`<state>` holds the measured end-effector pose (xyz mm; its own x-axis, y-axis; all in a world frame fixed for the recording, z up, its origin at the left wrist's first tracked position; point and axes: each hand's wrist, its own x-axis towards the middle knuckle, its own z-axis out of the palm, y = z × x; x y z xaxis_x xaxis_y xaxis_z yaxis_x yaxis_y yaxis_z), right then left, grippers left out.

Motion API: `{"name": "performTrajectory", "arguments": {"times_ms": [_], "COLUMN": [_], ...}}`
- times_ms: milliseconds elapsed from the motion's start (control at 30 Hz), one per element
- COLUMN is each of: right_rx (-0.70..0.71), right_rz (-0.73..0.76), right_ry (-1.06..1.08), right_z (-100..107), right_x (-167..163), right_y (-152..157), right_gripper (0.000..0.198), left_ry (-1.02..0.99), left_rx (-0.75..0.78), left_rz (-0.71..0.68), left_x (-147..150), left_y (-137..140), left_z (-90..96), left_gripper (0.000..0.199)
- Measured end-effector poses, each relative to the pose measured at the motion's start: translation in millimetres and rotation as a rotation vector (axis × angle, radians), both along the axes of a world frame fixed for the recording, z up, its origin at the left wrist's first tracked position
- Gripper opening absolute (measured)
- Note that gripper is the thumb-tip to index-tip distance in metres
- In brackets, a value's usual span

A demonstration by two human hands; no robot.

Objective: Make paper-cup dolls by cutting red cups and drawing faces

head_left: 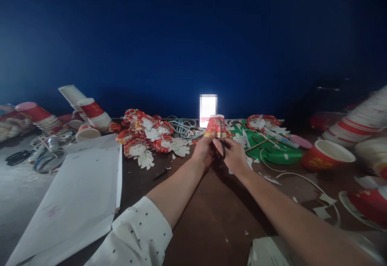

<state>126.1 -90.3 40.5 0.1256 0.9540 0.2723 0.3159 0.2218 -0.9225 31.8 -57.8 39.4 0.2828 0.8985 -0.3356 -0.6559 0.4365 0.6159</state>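
Note:
In the middle of the head view, my left hand [204, 152] is closed on the lower edge of a red patterned paper cup [214, 125]. Closed around a pair of dark-handled scissors [223, 150], my right hand [233, 155] is just to the right of it. The scissors point upward, their blades against the cup's right side. How far they cut into the cup is too small to tell. Behind the cup stands a bright, blurred-out upright rectangle [208, 105].
Left of my hands lie several cut red paper cups [145, 131]. Further left are a white board [81, 181], stacked cups [95, 113] and cables. To the right are a green sheet [269, 147], a red cup [328, 155], tilted cup stacks [353, 127] and paper scraps. A dark blue wall [181, 36] rises behind.

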Motion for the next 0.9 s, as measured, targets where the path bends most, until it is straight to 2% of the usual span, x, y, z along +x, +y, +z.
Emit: {"name": "performTrajectory", "arguments": {"times_ms": [100, 300, 567, 767, 900], "right_rx": [-0.063, -0.130, -0.146, -0.140, -0.115], "right_rz": [-0.014, -0.003, -0.007, 0.037, 0.082], "right_ry": [0.103, 0.170, 0.158, 0.179, 0.071], "right_z": [7, 11, 16, 4, -9], "right_x": [-2, -2, 3, 5, 5], "right_y": [-1, -3, -2, 3, 7], "right_gripper": [0.046, 0.046, 0.041, 0.041, 0.037], "left_ry": [0.032, 0.050, -0.176, -0.144, -0.104], "left_rx": [0.057, 0.057, 0.087, 0.053, 0.016], "left_rz": [-0.020, -0.011, 0.023, 0.001, 0.083], "left_x": [1, 0, -8, -12, -10], "left_y": [0, 1, 15, 13, 10], "left_z": [-2.1, -2.1, -10.3, -1.6, 3.1], "left_gripper": [0.024, 0.024, 0.017, 0.018, 0.020]}}
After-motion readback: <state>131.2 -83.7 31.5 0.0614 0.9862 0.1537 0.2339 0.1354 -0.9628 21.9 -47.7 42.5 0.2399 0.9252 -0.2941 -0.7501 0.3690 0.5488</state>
